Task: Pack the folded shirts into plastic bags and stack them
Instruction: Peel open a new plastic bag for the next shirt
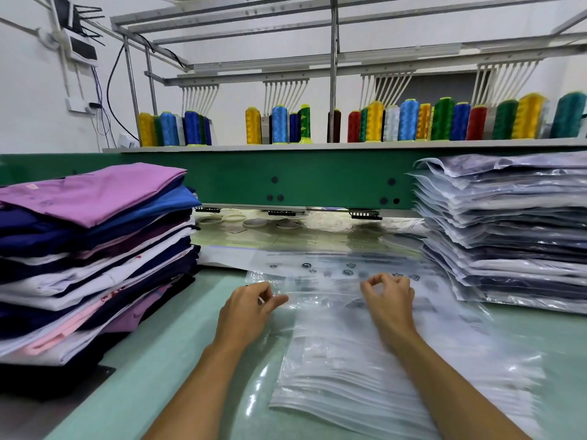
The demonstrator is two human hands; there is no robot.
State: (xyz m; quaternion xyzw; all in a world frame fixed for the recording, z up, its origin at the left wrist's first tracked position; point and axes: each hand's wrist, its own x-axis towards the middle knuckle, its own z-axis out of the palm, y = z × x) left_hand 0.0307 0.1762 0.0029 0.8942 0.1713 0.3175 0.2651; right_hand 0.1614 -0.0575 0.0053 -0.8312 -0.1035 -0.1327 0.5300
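While the left hand [251, 309] and right hand [389, 296] each pinch the top bag [320, 293], fingers curled, the bags [365, 369] lie piled mid-table. Shirts [95, 249] stacked left, packed stack [508, 233] right, thread cones [397, 122] on shelf behind.

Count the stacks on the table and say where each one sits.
3. Folded shirts stacked at the left; bagged shirts stacked at the right; empty plastic bags piled in the middle, under the left hand and right hand. More may lie outside the frame.
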